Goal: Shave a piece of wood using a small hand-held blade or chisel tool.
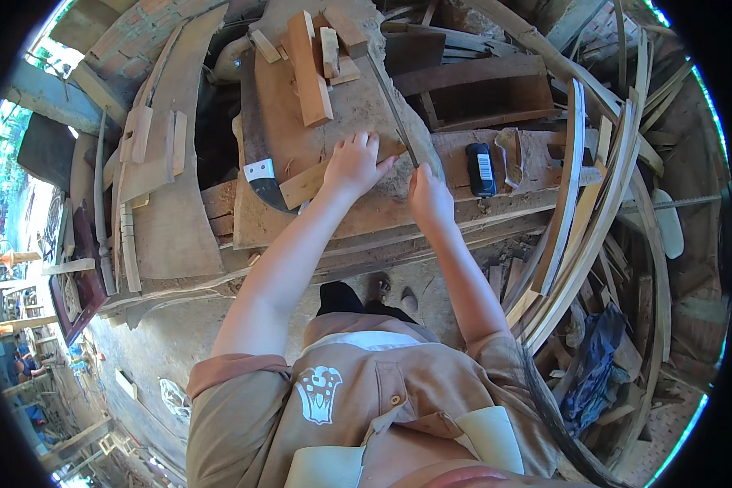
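My left hand (355, 165) lies palm down, fingers spread, on a light wooden piece (315, 180) that rests on a wooden workbench (366, 215). My right hand (429, 197) grips the near end of a long thin metal tool (392, 102), perhaps a file or blade, which runs away from me across the bench top. The tool's handle is hidden inside my fist. A curved dark saw blade with a white tag (259, 167) lies just left of the wooden piece.
Several short wood blocks (311, 65) are stacked at the bench's far end. A black phone (481, 169) and a strap lie to the right. Curved wooden slats (581, 203) lean at right. More boards (159, 154) are piled left. A blue cloth (594, 362) lies among scraps.
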A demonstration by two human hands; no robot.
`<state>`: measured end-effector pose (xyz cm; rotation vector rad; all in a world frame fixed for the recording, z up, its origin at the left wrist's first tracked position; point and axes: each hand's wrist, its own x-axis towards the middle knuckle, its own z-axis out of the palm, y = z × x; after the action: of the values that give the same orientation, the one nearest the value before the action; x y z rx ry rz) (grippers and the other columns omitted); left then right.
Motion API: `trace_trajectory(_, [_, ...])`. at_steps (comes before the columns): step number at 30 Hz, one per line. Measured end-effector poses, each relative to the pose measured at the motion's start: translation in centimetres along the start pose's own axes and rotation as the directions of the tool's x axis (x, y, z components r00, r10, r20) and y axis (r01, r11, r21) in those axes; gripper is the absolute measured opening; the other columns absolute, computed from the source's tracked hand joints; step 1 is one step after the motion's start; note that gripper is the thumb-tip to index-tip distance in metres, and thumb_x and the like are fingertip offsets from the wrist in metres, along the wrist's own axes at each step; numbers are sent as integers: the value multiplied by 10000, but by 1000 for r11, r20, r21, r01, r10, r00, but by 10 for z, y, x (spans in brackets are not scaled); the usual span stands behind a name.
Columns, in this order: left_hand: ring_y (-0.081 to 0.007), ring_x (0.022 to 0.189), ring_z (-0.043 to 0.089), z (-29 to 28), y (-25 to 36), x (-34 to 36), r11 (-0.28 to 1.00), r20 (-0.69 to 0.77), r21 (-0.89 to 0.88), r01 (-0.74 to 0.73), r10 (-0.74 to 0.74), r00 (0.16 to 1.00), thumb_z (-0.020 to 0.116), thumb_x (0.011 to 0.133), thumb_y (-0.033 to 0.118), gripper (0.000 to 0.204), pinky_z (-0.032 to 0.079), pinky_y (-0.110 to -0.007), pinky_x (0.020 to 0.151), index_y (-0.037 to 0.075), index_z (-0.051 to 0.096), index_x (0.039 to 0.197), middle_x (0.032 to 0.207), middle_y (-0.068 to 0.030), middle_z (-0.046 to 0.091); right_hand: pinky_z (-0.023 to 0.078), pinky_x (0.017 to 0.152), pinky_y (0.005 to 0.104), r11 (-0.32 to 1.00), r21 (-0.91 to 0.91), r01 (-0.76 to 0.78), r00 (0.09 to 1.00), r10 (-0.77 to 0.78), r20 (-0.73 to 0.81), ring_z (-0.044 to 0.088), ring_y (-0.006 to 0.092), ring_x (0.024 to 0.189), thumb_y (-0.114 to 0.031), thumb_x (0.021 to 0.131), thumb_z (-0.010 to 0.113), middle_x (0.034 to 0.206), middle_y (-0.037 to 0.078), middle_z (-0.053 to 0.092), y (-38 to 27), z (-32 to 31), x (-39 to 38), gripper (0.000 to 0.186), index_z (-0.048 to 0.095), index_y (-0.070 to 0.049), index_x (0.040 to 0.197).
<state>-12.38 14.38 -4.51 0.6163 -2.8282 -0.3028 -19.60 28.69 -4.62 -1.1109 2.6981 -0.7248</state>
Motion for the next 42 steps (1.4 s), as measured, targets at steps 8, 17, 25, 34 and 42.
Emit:
trace_trajectory(8, [-287, 909, 557, 8, -5, 1, 999, -114, 33, -27, 31, 993, 552, 806, 435, 529, 418, -407, 819, 10, 519, 1118, 967, -131, 558, 468, 600, 486, 1000, -16, 7, 1000, -6, 23, 602, 384, 667, -185, 862, 447, 681, 199, 605, 3, 2, 7, 133, 457, -52, 859])
trace_trajectory(17, [-275, 948, 536, 6, 1, 3, 996, -52, 81, -32, 36, 998, 515, 826, 448, 539, 412, -386, 832, -3, 488, 1119, 993, -141, 555, 458, 600, 492, 999, -29, 35, 997, -33, 69, 593, 396, 666, -181, 861, 444, 682, 204, 602, 4, -18, -4, 135, 455, -47, 875])
trace_trajectory(25, [-279, 900, 553, 9, -5, 1, 997, -96, 56, -47, 52, 994, 544, 813, 432, 535, 426, -390, 803, -6, 492, 1116, 942, -137, 556, 446, 619, 505, 997, -71, -27, 976, 42, 215, 582, 416, 683, -174, 860, 446, 683, 222, 593, 21, -68, -77, 141, 451, -34, 872])
trace_trajectory(34, [-281, 872, 564, 8, -5, -3, 995, -149, 82, -51, 63, 987, 548, 819, 416, 532, 434, -394, 785, -13, 489, 1128, 915, -147, 559, 445, 715, 497, 990, -94, -102, 956, 124, 265, 582, 410, 814, -193, 879, 414, 822, 244, 605, -6, -65, -38, 197, 502, -21, 918])
trace_trajectory(42, [-268, 907, 557, 9, -3, 0, 994, -103, 101, -49, 59, 993, 527, 814, 462, 569, 432, -378, 789, -9, 484, 1129, 938, -133, 568, 464, 740, 461, 997, -81, -3, 976, 21, 215, 595, 384, 859, -153, 866, 388, 871, 228, 617, -18, -22, 40, 205, 515, -14, 948])
